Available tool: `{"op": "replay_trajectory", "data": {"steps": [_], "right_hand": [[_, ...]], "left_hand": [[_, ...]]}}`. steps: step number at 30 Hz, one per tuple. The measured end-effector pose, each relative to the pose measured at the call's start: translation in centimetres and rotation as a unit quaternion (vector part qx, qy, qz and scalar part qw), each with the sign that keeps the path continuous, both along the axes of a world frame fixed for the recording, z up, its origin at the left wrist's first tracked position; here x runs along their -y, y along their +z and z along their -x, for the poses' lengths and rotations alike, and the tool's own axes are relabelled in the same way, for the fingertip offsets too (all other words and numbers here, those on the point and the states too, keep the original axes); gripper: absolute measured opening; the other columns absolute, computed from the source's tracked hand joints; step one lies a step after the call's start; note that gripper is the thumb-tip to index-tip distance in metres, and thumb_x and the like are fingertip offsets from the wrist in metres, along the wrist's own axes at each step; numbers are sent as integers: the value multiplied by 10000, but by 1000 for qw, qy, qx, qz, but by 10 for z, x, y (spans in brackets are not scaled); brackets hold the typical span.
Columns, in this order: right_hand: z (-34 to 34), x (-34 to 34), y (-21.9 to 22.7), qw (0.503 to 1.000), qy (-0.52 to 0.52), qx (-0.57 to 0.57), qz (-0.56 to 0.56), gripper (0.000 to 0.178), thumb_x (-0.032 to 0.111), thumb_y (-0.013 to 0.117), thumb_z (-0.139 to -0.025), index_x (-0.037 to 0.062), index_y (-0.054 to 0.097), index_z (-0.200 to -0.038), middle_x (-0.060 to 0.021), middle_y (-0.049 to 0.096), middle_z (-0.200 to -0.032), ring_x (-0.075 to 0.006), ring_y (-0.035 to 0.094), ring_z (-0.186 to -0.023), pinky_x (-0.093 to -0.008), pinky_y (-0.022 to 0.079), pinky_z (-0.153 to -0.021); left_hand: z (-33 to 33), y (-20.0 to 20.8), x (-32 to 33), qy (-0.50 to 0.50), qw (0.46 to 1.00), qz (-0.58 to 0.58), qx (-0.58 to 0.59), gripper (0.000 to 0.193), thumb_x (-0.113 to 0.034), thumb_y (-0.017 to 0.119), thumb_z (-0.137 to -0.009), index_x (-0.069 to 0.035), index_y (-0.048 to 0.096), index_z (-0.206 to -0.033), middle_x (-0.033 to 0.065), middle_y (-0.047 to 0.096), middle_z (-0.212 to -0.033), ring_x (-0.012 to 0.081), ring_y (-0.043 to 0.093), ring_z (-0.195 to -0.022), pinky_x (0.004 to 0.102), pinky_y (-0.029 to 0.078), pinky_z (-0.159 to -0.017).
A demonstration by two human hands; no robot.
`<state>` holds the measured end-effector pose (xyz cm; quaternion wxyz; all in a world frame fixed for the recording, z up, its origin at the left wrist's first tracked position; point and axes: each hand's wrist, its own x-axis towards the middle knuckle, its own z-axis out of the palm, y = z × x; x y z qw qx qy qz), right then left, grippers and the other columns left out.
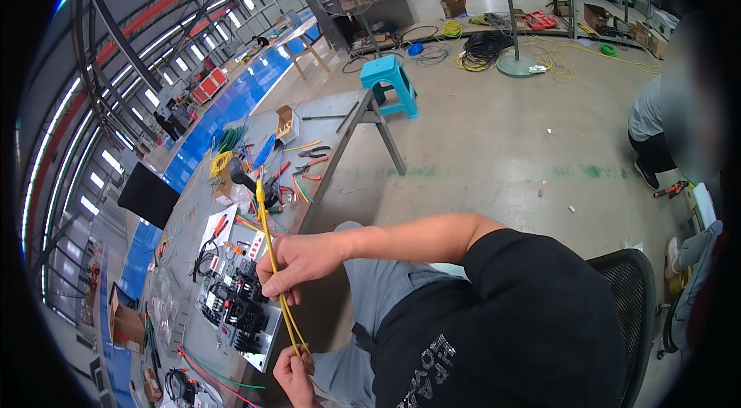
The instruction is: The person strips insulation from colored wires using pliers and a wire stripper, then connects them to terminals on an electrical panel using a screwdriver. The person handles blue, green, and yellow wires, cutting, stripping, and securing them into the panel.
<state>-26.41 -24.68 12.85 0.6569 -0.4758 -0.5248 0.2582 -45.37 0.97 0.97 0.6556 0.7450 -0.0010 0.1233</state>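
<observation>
A pair of long yellow wires point(287, 323) runs slantwise in front of me, close together. My right hand point(299, 263) is closed round them near the middle. Further down, my left hand point(295, 375) pinches the same wires between thumb and fingers. Their upper end, a thicker yellow part point(260, 192), reaches over the workbench. Just beyond my right hand, a metal plate point(261, 358) carries black electrical components point(235, 304) with dark wiring. A black-handled tool point(245, 179), partly hidden by the yellow wires, lies past them.
On the workbench point(324, 111) lie pliers point(312, 167), a small open box point(287, 124), yellow wire coils point(221, 164) and loose red and green wires point(208, 369). A turquoise stool point(390, 84) stands beyond its end. Another person point(648, 115) is at the right; a mesh chair point(629, 300) is behind me.
</observation>
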Motion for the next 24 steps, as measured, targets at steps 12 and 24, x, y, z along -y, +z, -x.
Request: {"op": "replay_trajectory", "data": {"steps": [12,24], "right_hand": [[6,18,-8,996,9,94,6,299,264,667,-1022,-32,659,-976,-67,702,-882,-134,712,-794,-288,591,-736],[-16,43,-9,988,-149,7,36,303,283,631,-1066,4,666,-1178,-36,676,-822,-78,666,-649,-235,528,-568]], "left_hand": [[-13,-8,35,67,984,-164,27,177,-107,703,-981,11,605,-892,30,584,-788,85,506,-705,251,414,-633],[-7,-15,24,133,956,-246,85,140,-33,618,-1007,54,718,-1053,101,667,-838,148,592,-736,283,473,-684]]}}
